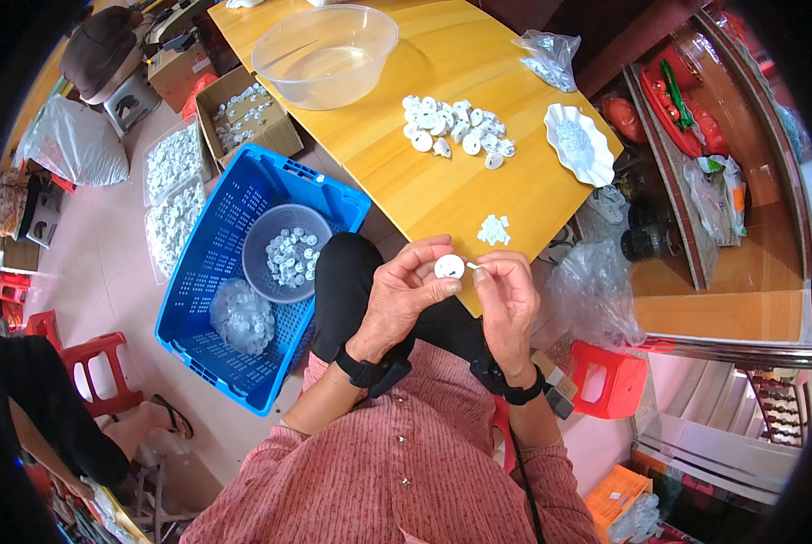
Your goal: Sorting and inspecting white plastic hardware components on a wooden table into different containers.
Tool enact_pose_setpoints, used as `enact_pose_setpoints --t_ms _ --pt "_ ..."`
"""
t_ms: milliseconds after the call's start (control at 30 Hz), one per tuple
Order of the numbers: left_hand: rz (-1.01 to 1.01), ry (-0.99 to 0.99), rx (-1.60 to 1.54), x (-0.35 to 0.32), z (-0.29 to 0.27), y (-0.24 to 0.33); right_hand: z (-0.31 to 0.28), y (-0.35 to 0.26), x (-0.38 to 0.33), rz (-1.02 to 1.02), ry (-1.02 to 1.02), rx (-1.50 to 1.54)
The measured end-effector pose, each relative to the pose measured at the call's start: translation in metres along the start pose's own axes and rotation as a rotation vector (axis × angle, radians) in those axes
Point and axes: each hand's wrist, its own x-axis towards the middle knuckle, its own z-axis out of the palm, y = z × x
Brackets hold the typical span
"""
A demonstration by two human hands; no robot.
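Over the near corner of the wooden table, my left hand (404, 292) pinches a round white plastic disc (449, 267) with a dark slot or hole in it. Close to the disc's right side, my right hand (507, 295) holds a small white piece (474, 266) between thumb and finger. Just beyond my hands lies a small heap of flat white pieces (494, 230). Farther off on the tabletop is a loose pile of similar round white discs (456, 125). Right of that pile, a scalloped white dish (580, 145) contains more small pale pieces.
A clear plastic basin (324, 56) and a clear bag (549, 60) stand on the table (369, 136). At left, a blue crate (208, 263) holds a bowl (253, 243) of white parts and a filled bag (242, 316). A red stool (608, 381) is on my right. Someone's leg shows at far left.
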Motion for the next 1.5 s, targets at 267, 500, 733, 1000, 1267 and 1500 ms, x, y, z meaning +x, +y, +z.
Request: enact_pose_setpoints --t_ms 267,500,733,1000,1267,1500 --pt "-0.003 -0.07 0.01 -0.002 0.003 0.006 0.002 -0.01 -0.001 -0.099 -0.058 -0.129" --pt "-0.034 -0.079 0.118 -0.003 0.007 0.015 0.003 -0.018 -0.001 -0.158 -0.047 -0.235" --pt "0.0 -0.116 0.106 -0.003 0.005 0.013 0.003 -0.021 -0.001 -0.272 0.005 -0.355" --pt "0.04 -0.124 0.138 -0.004 0.003 0.012 0.004 -0.021 -0.003 -0.266 0.008 -0.357" --pt "0.113 -0.145 0.214 -0.003 0.0 0.012 0.0 -0.025 -0.001 -0.32 -0.065 -0.452" --pt "0.1 -0.167 0.225 -0.002 -0.002 0.015 0.003 -0.025 0.0 -0.355 -0.1 -0.447"
